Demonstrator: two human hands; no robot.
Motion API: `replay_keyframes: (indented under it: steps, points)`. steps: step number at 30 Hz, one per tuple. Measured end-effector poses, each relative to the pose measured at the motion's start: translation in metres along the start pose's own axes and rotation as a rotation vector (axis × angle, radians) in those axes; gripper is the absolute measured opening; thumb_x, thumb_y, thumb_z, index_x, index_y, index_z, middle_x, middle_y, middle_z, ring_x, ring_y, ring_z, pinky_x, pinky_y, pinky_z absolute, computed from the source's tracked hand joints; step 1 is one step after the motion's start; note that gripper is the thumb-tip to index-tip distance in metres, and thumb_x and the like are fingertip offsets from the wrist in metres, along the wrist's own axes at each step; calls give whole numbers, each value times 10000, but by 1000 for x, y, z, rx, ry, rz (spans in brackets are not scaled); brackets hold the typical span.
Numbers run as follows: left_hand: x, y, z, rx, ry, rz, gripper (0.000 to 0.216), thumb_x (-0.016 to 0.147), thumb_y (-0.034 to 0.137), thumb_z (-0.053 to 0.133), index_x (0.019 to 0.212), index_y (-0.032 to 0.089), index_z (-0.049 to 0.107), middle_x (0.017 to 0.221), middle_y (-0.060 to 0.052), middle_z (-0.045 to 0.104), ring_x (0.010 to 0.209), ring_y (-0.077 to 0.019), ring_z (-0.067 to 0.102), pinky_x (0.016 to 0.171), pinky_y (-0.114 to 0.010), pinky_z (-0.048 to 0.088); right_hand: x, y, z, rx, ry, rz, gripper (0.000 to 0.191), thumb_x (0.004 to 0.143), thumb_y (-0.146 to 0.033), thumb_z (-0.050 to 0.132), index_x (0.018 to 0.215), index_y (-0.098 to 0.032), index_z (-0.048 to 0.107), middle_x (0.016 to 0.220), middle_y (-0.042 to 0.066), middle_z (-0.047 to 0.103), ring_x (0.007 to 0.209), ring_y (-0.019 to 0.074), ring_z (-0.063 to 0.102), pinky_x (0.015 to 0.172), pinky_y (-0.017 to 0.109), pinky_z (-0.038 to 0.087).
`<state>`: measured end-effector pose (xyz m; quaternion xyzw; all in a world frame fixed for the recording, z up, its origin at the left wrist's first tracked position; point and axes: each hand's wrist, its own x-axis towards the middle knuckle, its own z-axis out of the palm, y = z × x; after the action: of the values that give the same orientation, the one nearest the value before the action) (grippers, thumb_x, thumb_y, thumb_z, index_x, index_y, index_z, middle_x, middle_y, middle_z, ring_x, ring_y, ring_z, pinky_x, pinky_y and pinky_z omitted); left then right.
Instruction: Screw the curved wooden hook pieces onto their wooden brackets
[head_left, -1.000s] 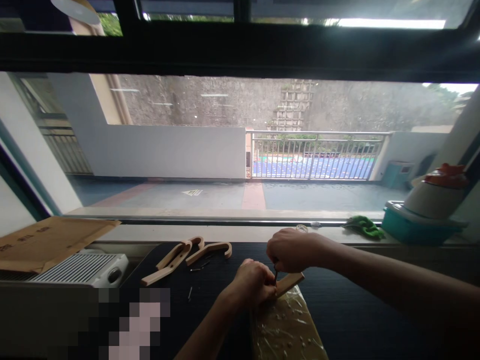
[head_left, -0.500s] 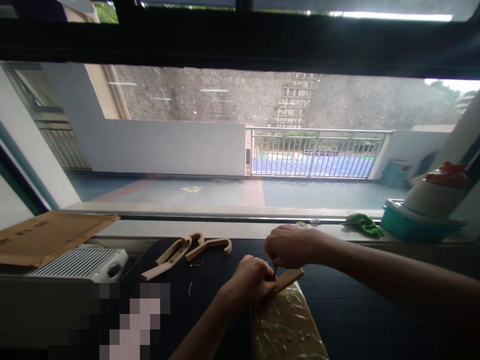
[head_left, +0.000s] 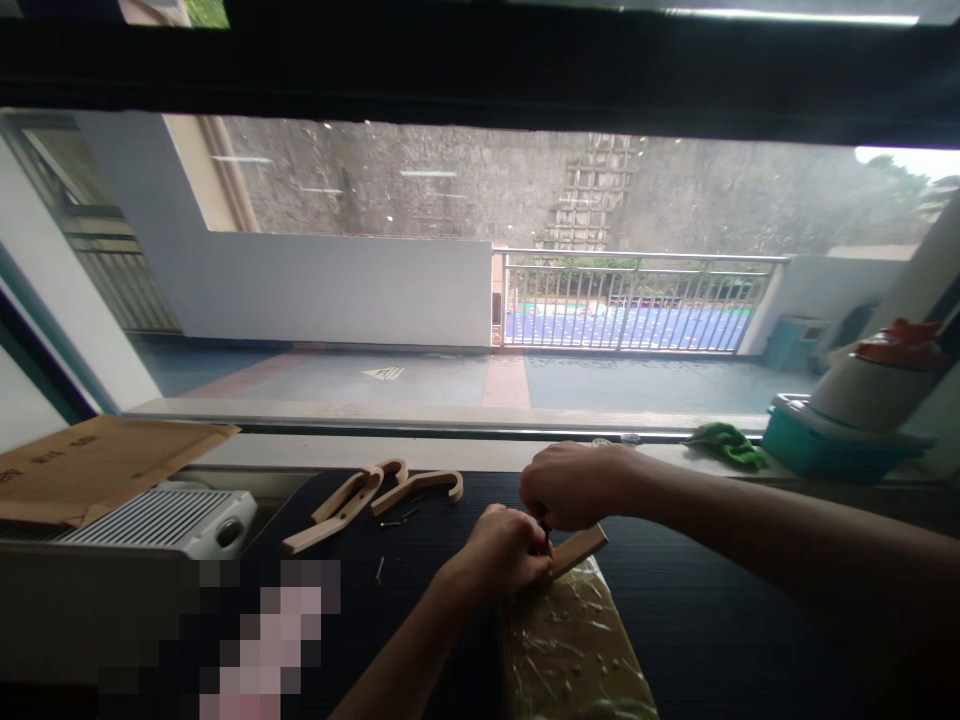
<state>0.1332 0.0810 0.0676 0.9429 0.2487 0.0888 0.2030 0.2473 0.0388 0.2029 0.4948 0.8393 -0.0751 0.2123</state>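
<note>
My left hand [head_left: 510, 550] is closed on a pale wooden piece [head_left: 581, 552] and presses it onto a block wrapped in clear film or tape [head_left: 570, 640]. The far end of the wood sticks out to the right. Above it my right hand [head_left: 562, 485] is closed in a fist around a thin dark-shafted tool [head_left: 546, 535]. The shaft points down at the wood beside my left fingers; its handle is hidden, so it could be a screwdriver or a hex key. To the left lie several hook-shaped wooden pieces [head_left: 334, 520] with holes, and small screws [head_left: 380, 568].
A dark table [head_left: 712, 610] stands against the window sill [head_left: 450, 455]. On the left, a brown paper envelope [head_left: 112, 455] rests on a white slatted appliance [head_left: 172, 515]. At the right sit a green cloth [head_left: 724, 445] and a teal box [head_left: 832, 445] under a white container [head_left: 874, 385].
My right hand has shifted slightly left and its wrist has turned a little with the tool. My left hand and the wooden piece stay in place. The view has tipped slightly.
</note>
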Motion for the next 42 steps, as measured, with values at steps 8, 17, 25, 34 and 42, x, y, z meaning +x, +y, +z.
replay_keyframes:
  steps: [8,17,25,34,42]
  points:
    - [-1,1,-3,33,-14,17,191,731,233,551,746,214,740,709,-2,723,655,-142,620,613,-226,354,5,14,11,90,-11,211,332,740,-379,557,923,-139,697,826,74,667,678,171,556,529,261,352]
    - [-1,2,-2,31,0,10,217,763,302,540,728,217,737,733,0,725,691,-144,617,708,-243,362,-2,-4,-3,1,5,73,207,709,-154,574,870,-146,705,806,52,667,742,152,554,608,265,340]
    - [-2,9,-10,16,-62,-21,192,759,231,541,717,213,728,720,9,726,685,-141,612,778,-269,346,3,14,11,42,-7,214,326,761,-411,546,856,-141,704,737,55,649,649,157,537,545,270,342]
    - [-3,10,-10,4,-39,-23,211,756,248,535,761,200,740,758,-16,733,717,-154,633,706,-237,371,1,3,-5,37,-37,45,229,702,-151,569,886,-165,704,777,26,656,683,136,529,568,253,343]
    - [-2,9,-9,7,-49,-22,194,749,218,537,722,225,729,730,12,730,705,-150,625,778,-266,356,9,9,10,15,25,201,277,765,-317,531,868,-122,699,772,84,656,687,179,553,565,286,358]
